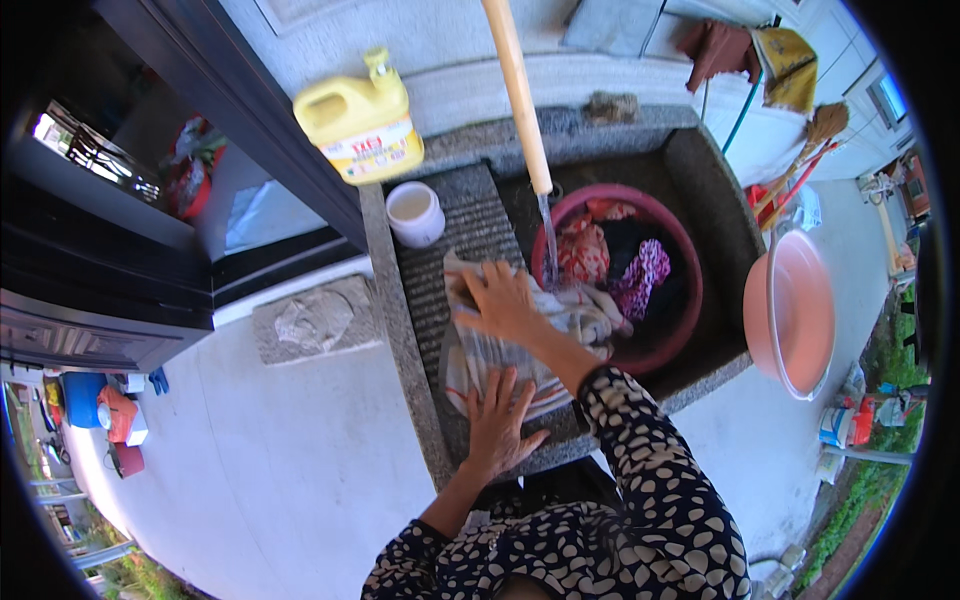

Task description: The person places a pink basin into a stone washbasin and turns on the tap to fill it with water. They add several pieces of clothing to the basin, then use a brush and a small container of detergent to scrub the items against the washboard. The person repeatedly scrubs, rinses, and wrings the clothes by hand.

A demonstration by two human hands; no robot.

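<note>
A pale striped cloth (482,352) lies spread over the ribbed stone washboard (462,205), and its right end trails into a dark pink basin (690,318). My right hand (503,300) presses on the cloth's far part, fingers spread. Nearer to me, my left hand (494,424) rests flat on the cloth's near edge with its fingers apart. Inside the basin are a red patterned cloth (583,252), a purple spotted cloth (640,280) and dark fabric. Water runs into the basin from a tan pipe (520,100).
The stone sink (715,185) surrounds the basin. On its left side stand a white tub (415,214) and a yellow jug (360,120). Beyond its right wall is a peach bucket (790,312). A stone slab (315,318) lies by the dark doorway at left.
</note>
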